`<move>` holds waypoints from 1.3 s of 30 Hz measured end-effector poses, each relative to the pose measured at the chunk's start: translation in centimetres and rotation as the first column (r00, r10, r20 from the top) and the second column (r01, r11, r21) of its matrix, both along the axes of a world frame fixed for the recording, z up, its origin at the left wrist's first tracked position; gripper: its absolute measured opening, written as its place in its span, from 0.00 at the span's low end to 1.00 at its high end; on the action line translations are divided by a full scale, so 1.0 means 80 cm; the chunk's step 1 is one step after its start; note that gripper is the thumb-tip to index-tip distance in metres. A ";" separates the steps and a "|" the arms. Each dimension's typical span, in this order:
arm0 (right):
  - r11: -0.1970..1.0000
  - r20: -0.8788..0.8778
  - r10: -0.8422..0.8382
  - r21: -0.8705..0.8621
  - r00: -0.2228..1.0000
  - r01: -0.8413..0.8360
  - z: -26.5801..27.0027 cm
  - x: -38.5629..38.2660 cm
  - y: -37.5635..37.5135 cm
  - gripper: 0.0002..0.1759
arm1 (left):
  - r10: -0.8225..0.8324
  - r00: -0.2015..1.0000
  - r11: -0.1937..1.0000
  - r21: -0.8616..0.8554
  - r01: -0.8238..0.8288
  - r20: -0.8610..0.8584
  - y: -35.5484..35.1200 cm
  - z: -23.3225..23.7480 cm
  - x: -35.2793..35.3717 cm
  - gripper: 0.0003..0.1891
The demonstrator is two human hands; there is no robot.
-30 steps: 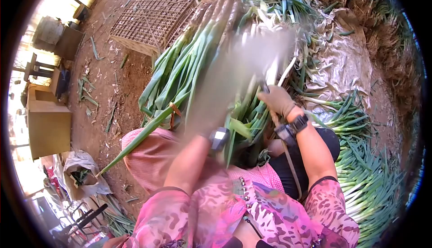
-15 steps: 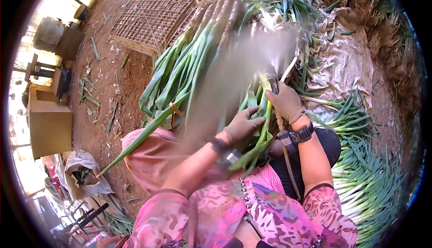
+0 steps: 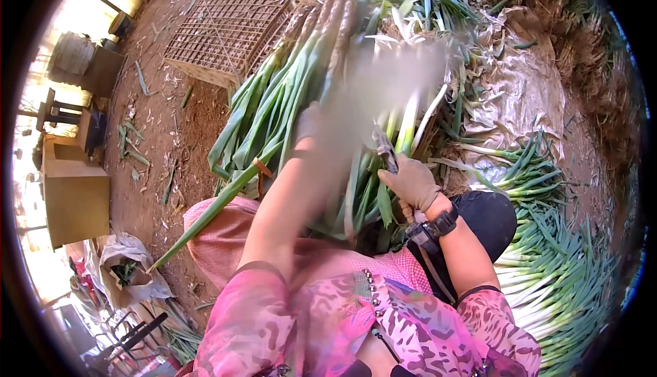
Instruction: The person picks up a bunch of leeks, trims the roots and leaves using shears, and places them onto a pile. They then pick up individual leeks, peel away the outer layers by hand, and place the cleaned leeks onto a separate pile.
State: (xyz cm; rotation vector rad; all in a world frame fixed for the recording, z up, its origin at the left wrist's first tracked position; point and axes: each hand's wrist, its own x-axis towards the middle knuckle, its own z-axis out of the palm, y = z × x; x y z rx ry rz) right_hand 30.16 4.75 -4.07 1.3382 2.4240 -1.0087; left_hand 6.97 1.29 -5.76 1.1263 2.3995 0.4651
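My gloved right hand (image 3: 413,182) is closed around a dark air gun (image 3: 385,150), its nozzle pointing up and away from me. Just past the nozzle lie white-stemmed green onions (image 3: 408,127). My left hand (image 3: 309,122), also gloved, reaches forward to the unpeeled green onions (image 3: 291,96), a bundle with brown, rooty ends pointing away from me. A pale smear across the view hides much of that hand, including its fingers. Green leaves (image 3: 366,192) hang over my lap between my forearms.
A slatted crate (image 3: 226,38) stands behind the bundle on the dirt floor. At the right, cleaned green onions (image 3: 547,267) are heaped beside my leg. A crumpled sheet (image 3: 523,96) lies farther up. Left are a wooden box (image 3: 75,192) and an open sack (image 3: 130,267).
My left hand has left the green onion in front of me and moved forward and left to the unpeeled bundle. My right hand has shifted slightly toward me and left with the air gun.
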 end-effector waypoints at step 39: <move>1.000 0.003 -0.012 0.005 1.000 0.012 -0.056 -0.097 0.114 0.32 | 0.110 0.560 0.969 0.038 -0.246 0.821 -0.042 -0.129 -0.023 0.26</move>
